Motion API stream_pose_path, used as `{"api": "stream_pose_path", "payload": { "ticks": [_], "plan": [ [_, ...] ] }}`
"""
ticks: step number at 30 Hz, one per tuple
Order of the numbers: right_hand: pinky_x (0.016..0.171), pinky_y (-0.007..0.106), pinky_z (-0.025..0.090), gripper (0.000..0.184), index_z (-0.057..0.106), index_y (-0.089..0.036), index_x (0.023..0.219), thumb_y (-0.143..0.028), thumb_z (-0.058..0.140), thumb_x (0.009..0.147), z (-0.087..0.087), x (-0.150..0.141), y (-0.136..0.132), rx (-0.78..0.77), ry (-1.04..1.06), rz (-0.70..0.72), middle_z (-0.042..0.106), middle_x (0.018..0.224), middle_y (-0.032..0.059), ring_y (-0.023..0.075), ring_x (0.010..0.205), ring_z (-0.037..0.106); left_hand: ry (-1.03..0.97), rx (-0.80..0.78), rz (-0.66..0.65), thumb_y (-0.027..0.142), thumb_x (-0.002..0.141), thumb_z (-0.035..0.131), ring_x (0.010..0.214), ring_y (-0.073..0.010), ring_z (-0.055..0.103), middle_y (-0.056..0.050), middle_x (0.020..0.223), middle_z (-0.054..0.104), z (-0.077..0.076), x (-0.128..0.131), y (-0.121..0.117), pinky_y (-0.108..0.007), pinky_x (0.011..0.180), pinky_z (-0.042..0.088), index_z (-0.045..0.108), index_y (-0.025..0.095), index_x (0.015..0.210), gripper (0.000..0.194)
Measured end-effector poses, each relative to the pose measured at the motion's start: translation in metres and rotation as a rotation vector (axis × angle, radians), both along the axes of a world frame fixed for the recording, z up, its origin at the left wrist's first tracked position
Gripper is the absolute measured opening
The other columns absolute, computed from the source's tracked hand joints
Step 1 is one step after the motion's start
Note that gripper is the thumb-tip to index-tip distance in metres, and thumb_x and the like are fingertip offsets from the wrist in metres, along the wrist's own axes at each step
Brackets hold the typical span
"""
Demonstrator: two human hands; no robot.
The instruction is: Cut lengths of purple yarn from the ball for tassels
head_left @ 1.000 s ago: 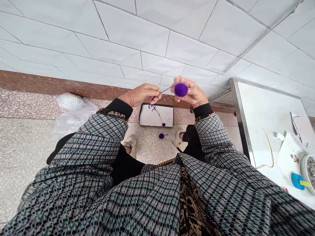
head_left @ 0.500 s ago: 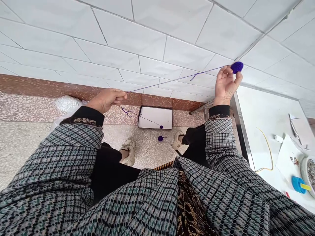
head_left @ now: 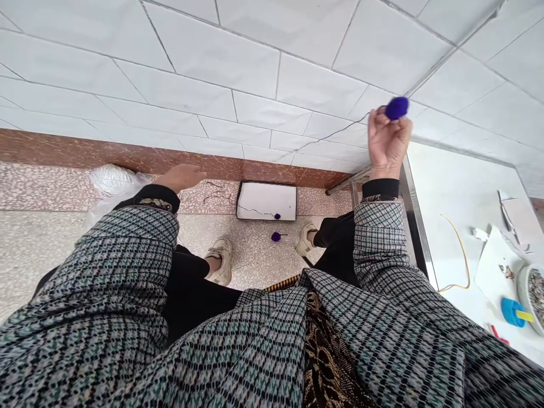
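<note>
My right hand [head_left: 387,144] is raised in front of the white tiled wall, fingers closed on a small purple yarn ball [head_left: 396,107]. A thin purple strand [head_left: 331,135] hangs slack from the ball down to the left. My left hand [head_left: 181,177] is low over the speckled floor, fingers stretched out, with loose thread [head_left: 215,196] lying just beside it. On the floor between my feet a shallow white box [head_left: 255,198] holds a tiny purple ball [head_left: 277,216] and a length of thread. Another tiny purple ball [head_left: 276,236] lies in front of the box.
A crumpled clear plastic bag [head_left: 114,180] lies on the floor at left. A steel-edged white table [head_left: 463,221] stands at right with a yellow cord [head_left: 463,260], a blue cap [head_left: 510,311], paper and a bowl [head_left: 534,294]. My shoes [head_left: 221,260] flank the box.
My hands moved apart, drawing yarn off the ball. Since then the left hand has dropped and opened, and the taut strand has gone slack. The right hand stays raised with the ball.
</note>
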State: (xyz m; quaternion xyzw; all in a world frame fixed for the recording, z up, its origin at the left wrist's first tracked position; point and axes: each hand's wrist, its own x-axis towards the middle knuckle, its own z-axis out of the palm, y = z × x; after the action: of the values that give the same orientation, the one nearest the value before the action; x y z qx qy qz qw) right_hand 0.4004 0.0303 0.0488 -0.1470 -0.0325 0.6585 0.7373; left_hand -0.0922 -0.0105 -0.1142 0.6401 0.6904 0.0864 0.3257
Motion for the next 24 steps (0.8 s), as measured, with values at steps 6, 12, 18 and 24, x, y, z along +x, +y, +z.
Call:
{"api": "stream_pose_path", "payload": {
  "ticks": [6, 12, 18, 24],
  "plan": [
    [0.098, 0.038, 0.064, 0.065, 0.07, -0.026, 0.108, -0.046, 0.109, 0.059, -0.034, -0.068, -0.007, 0.122, -1.118, 0.619, 0.067, 0.089, -0.0019, 0.0185, 0.091, 0.061, -0.183, 0.027, -0.053, 0.032, 0.115, 0.056, 0.169, -0.0318, 0.059, -0.015, 0.177, 0.067, 0.041, 0.07, -0.008, -0.046, 0.149, 0.038, 0.066, 0.01, 0.171, 0.062],
    [0.081, 0.028, 0.068, 0.036, 0.071, -0.02, 0.108, -0.032, 0.094, 0.084, -0.049, -0.123, -0.022, 0.129, -1.064, 0.918, 0.065, 0.084, -0.0037, 0.012, 0.075, 0.062, -0.939, 0.199, -0.141, 0.021, 0.094, 0.078, 0.151, -0.0334, 0.072, -0.016, 0.156, 0.079, 0.071, 0.139, -0.015, -0.055, 0.139, 0.052, 0.067, 0.016, 0.162, 0.07],
    [0.077, 0.026, 0.071, 0.027, 0.072, -0.022, 0.101, -0.027, 0.095, 0.087, -0.05, -0.134, -0.025, 0.091, -1.057, 0.891, 0.069, 0.08, -0.0022, 0.0135, 0.073, 0.064, -0.991, 0.171, -0.037, 0.013, 0.095, 0.078, 0.085, -0.0178, 0.077, -0.004, 0.097, 0.081, 0.07, 0.152, -0.013, -0.033, 0.094, 0.066, 0.074, 0.016, 0.139, 0.045],
    [0.087, 0.028, 0.074, 0.038, 0.066, -0.021, 0.103, -0.039, 0.098, 0.093, -0.046, -0.124, -0.012, 0.011, -1.003, 0.657, 0.077, 0.098, 0.0022, 0.013, 0.086, 0.073, -0.844, 0.138, -0.043, 0.018, 0.102, 0.071, 0.06, -0.0112, 0.048, 0.004, 0.064, 0.051, 0.079, 0.13, -0.017, -0.026, 0.073, 0.051, 0.08, 0.014, 0.099, 0.011]
  ]
}}
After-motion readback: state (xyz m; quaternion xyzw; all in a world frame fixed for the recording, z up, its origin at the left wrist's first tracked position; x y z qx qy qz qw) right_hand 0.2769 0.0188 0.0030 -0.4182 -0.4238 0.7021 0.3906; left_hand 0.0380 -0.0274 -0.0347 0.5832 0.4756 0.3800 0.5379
